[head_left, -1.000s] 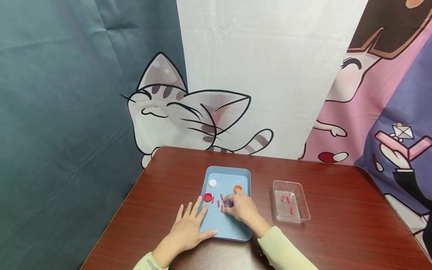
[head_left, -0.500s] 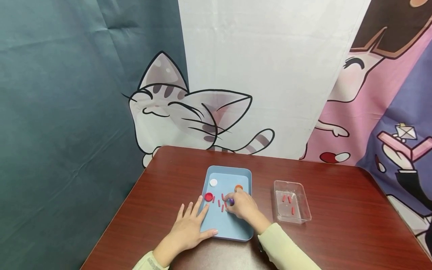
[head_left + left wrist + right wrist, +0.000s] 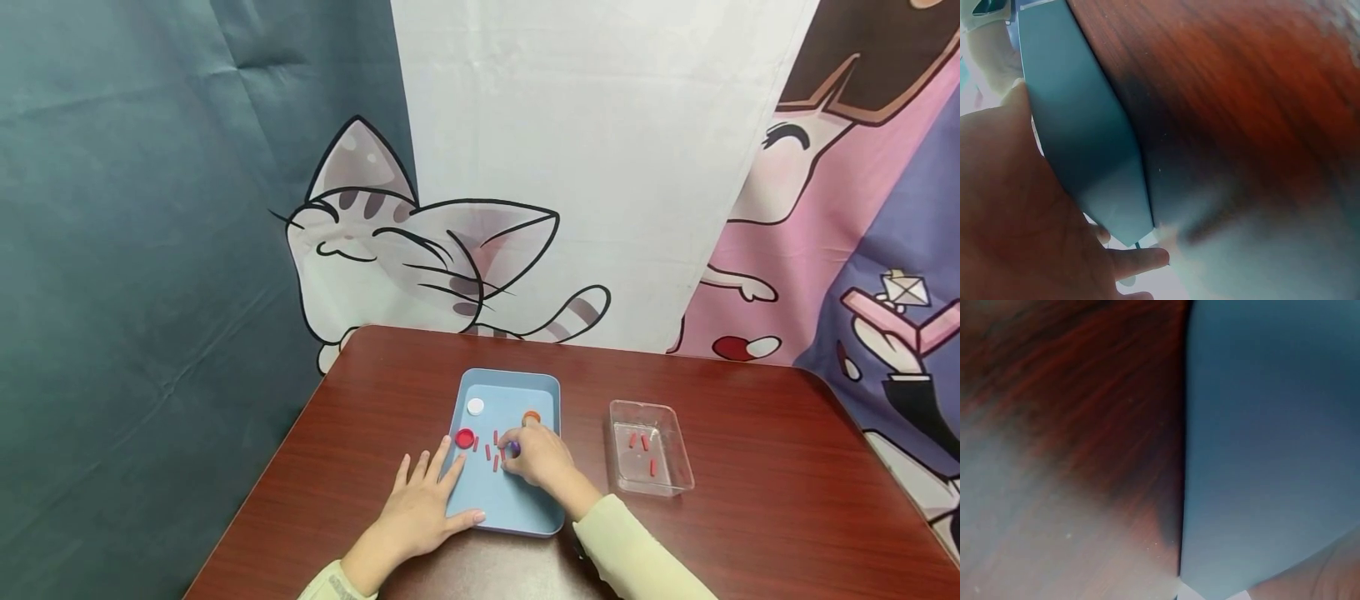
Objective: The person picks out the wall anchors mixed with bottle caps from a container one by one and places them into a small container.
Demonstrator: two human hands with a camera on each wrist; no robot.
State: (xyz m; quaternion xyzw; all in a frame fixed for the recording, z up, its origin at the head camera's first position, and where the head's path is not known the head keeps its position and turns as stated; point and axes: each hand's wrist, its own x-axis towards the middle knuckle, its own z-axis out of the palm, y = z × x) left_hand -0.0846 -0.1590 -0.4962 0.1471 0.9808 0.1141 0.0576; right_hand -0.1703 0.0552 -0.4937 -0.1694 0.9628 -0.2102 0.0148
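On the table lies a light blue tray [image 3: 525,500]. My left hand [image 3: 417,507] rests with spread fingers across its left rim, thumb at the near left corner; in the left wrist view this hand [image 3: 1029,206] lies along the tray's outer wall [image 3: 1079,106]. Inside the tray, my right hand [image 3: 546,457] reaches down with thumb and index finger curled about a small red stick [image 3: 503,455], seemingly pinching its ends. A purple round cap [image 3: 514,449] shows partly between those fingers. Several other red sticks [image 3: 487,452] lie to the left. A red cap [image 3: 465,438] sits near my left fingertips.
Farther back in the tray are a white cap [image 3: 476,407] and an orange cap [image 3: 532,416], the latter partly hidden by my right hand. A clear plastic box [image 3: 630,482] holding 3 red sticks [image 3: 645,443] stands to the right on the brown table [image 3: 757,500].
The view has shifted very slightly. Both hands keep nearly the same places, and the sticks and caps lie as before.
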